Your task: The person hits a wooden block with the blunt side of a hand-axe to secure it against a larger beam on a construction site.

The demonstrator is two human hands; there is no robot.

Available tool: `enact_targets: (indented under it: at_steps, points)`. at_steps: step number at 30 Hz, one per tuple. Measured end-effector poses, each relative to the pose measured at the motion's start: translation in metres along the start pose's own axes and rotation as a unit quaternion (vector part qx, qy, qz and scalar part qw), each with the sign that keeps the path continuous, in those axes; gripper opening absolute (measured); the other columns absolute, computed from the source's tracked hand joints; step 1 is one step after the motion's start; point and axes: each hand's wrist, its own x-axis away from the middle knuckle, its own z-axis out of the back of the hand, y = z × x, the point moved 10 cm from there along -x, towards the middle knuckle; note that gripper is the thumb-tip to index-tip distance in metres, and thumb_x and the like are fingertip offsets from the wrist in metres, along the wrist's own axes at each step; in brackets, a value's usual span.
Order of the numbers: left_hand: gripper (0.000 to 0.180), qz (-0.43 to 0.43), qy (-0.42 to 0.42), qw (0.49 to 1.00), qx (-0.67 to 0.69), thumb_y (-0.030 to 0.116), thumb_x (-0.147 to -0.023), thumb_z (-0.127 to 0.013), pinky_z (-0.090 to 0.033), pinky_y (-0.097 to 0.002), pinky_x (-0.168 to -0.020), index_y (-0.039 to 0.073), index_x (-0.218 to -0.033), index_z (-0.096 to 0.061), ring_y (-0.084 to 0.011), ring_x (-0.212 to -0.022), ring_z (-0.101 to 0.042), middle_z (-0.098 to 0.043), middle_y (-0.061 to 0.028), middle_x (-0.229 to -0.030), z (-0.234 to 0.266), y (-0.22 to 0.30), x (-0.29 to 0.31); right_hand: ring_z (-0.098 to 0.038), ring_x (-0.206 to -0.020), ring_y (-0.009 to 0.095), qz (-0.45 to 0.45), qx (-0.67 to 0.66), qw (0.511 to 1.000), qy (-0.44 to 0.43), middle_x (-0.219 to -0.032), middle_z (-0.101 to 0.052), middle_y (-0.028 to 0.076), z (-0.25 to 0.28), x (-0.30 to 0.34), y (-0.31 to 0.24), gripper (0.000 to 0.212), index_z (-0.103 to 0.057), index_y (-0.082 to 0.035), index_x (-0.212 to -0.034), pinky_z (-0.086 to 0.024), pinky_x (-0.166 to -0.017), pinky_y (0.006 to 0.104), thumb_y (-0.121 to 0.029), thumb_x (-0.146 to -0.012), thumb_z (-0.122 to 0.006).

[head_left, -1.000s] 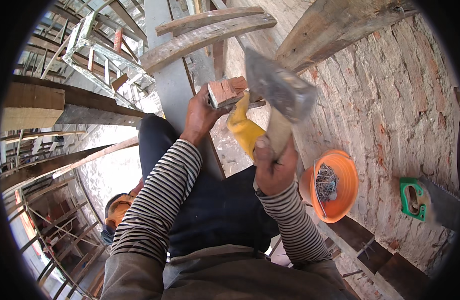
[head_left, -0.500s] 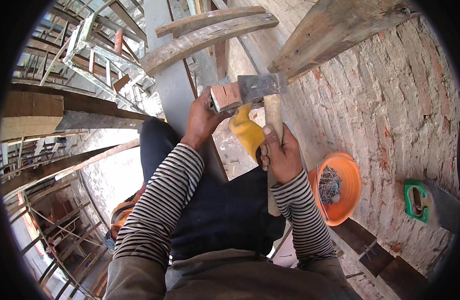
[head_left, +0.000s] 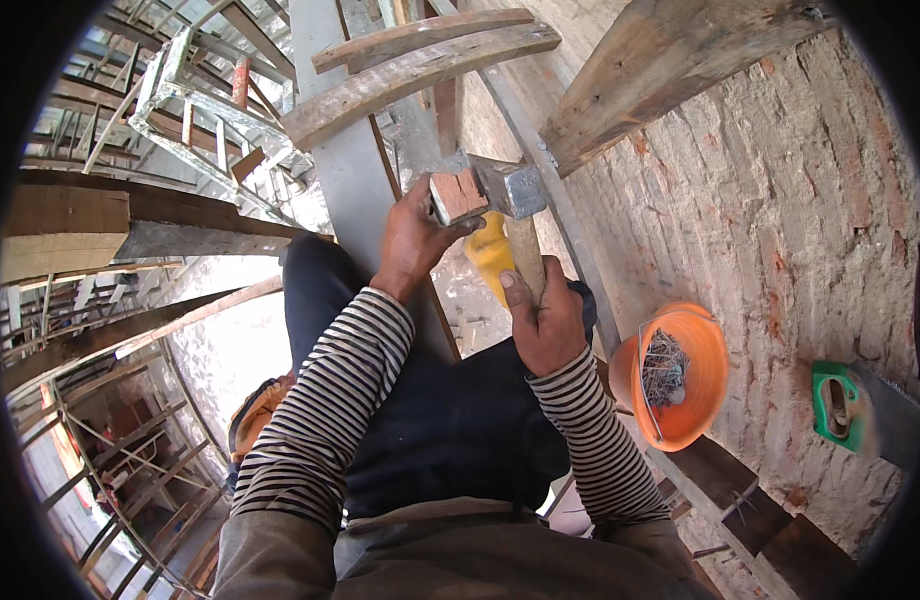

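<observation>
The reddish block (head_left: 458, 197) is clasped by curled fingers of the left hand (head_left: 408, 240) beside the plank's (head_left: 348, 180) right edge, seemingly steadied against the hatchet (head_left: 523, 193), gripped by closed fingers of the right hand (head_left: 550, 325).

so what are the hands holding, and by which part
The left hand grips a reddish block by its left side; the right hand holds a hatchet by its wooden handle.

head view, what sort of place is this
Probably a building site, or a building under repair: a rough brick wall, a heavy timber beam against it, and an orange bucket of what look like nails.
</observation>
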Motion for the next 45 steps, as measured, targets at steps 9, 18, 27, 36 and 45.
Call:
enact_targets:
  at_steps: [9,18,27,36,45]
  points:
    - [0.06,0.012,-0.022,1.0,0.002,0.013,-0.072,-0.094,-0.055,-0.0357,-0.097,0.005,-0.123,-0.063,-0.0225,-0.11,-0.071,-0.075,-0.0122,-0.117,0.005,0.0,-0.003,-0.049,-0.051,0.008,-0.313,-0.288,0.903,-0.052,-0.067,-0.051,-0.001,-0.003,0.004,0.037,0.037,-0.056,-0.003,-0.112,-0.044,-0.046,0.0246,-0.04,-0.107,-0.055]
    - [0.062,-0.007,-0.001,1.0,0.01,0.013,-0.071,-0.094,-0.056,-0.0365,-0.092,0.004,-0.124,-0.063,-0.0236,-0.106,-0.073,-0.075,-0.0127,-0.115,0.0,0.0,-0.002,-0.061,-0.058,0.018,0.018,-0.157,0.984,0.081,-0.071,-0.06,0.007,0.032,0.017,-0.042,0.031,-0.052,0.006,-0.116,-0.05,-0.056,0.0311,-0.019,-0.102,-0.062]
    - [0.061,-0.013,0.003,1.0,0.0,0.009,-0.072,-0.092,-0.056,-0.0348,-0.094,0.004,-0.125,-0.062,-0.0228,-0.107,-0.072,-0.075,-0.0134,-0.114,-0.001,0.002,-0.008,-0.066,-0.059,0.024,-0.056,-0.099,0.993,-0.016,-0.074,-0.062,0.013,-0.01,0.005,0.003,0.031,-0.051,0.004,-0.116,-0.053,-0.057,0.0362,-0.021,-0.101,-0.064]
    - [0.057,-0.023,0.032,0.999,-0.027,0.012,-0.073,-0.092,-0.056,-0.0337,-0.094,0.003,-0.122,-0.063,-0.0207,-0.106,-0.073,-0.076,-0.0121,-0.116,0.01,0.015,-0.001,-0.053,-0.051,0.011,-0.229,-0.301,0.924,-0.048,-0.067,-0.054,0.001,-0.007,0.005,0.001,0.036,-0.057,-0.001,-0.113,-0.045,-0.047,0.0277,-0.036,-0.105,-0.06]
    - [0.061,0.004,-0.001,0.999,0.042,0.012,-0.072,-0.093,-0.056,-0.0335,-0.093,0.004,-0.123,-0.062,-0.0201,-0.106,-0.072,-0.075,-0.0125,-0.117,0.002,0.001,0.0,-0.07,-0.063,0.023,-0.007,-0.032,0.999,0.009,-0.07,-0.064,0.015,0.0,0.003,-0.023,0.033,-0.054,0.007,-0.117,-0.052,-0.058,0.0344,-0.02,-0.101,-0.066]
